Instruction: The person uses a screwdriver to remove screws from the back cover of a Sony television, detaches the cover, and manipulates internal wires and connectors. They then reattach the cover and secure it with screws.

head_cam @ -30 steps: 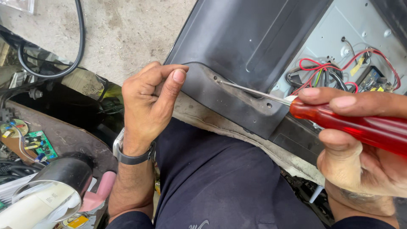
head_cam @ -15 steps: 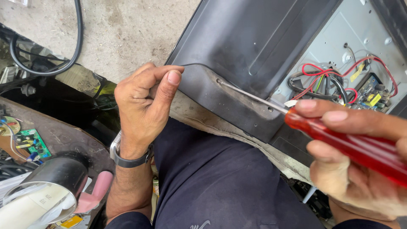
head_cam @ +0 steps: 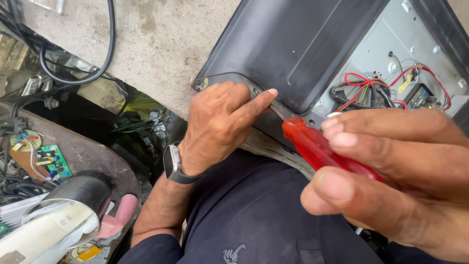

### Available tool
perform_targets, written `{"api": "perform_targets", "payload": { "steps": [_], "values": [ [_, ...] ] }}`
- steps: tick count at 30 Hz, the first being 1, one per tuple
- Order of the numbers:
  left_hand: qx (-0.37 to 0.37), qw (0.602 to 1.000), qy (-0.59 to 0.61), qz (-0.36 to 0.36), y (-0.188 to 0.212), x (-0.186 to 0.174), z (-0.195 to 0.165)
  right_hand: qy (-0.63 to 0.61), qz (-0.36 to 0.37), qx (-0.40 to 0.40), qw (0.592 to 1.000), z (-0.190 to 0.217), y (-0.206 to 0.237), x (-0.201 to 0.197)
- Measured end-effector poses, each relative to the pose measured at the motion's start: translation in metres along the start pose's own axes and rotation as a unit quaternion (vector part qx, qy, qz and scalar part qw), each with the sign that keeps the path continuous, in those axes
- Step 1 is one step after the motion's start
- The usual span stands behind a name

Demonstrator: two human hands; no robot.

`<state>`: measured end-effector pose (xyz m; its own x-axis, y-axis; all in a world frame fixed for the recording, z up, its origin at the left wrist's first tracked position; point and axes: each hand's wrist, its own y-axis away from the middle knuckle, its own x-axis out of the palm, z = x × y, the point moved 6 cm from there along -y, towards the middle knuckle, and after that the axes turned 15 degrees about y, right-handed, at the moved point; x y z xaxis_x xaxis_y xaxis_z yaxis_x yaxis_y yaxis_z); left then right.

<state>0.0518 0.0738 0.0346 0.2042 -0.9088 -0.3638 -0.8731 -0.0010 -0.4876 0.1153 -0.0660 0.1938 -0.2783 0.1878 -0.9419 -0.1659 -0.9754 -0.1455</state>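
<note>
Green circuit board (head_cam: 53, 160) and black cable (head_cam: 93, 73) at left, red wires (head_cam: 364, 80) inside open metal chassis (head_cam: 430, 44).

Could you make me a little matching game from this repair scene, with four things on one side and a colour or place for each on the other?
Things:
1. screwdriver handle
2. circuit board
3. wristwatch
4. back cover

Descriptions:
A. green, far left
B. dark grey, across the lap
C. clear red, in the right hand
D. on the left hand's wrist

Pairs: 1-C, 2-A, 3-D, 4-B
</note>
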Motion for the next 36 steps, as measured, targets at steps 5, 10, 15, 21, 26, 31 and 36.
{"api": "perform_targets", "payload": {
  "steps": [5,10,15,21,26,31,36],
  "values": [
    [0.015,0.999,-0.004,0.038,-0.008,-0.002,0.001,-0.168,-0.028,-0.034,0.985,-0.008,-0.031,0.008],
    [-0.013,0.996,0.087,0.013,-0.010,-0.002,0.008,-0.210,-0.051,-0.081,0.973,-0.025,-0.036,0.025],
    [-0.012,0.997,0.072,0.012,-0.011,0.010,0.016,-0.268,-0.061,-0.087,0.958,-0.041,-0.031,0.025],
    [-0.044,0.998,0.041,0.005,-0.003,0.017,0.029,-0.419,-0.061,-0.133,0.896,-0.038,-0.027,0.032],
    [-0.068,0.997,0.022,-0.003,0.012,0.018,0.020,-0.346,-0.055,-0.124,0.928,-0.046,-0.020,0.033],
    [-0.095,0.995,0.007,-0.017,0.027,0.009,0.009,-0.306,-0.051,-0.131,0.942,-0.046,-0.030,0.026],
    [-0.097,0.995,-0.007,-0.004,0.019,0.013,0.034,-0.114,-0.094,-0.114,0.982,-0.043,-0.030,0.006]
  ]
}}
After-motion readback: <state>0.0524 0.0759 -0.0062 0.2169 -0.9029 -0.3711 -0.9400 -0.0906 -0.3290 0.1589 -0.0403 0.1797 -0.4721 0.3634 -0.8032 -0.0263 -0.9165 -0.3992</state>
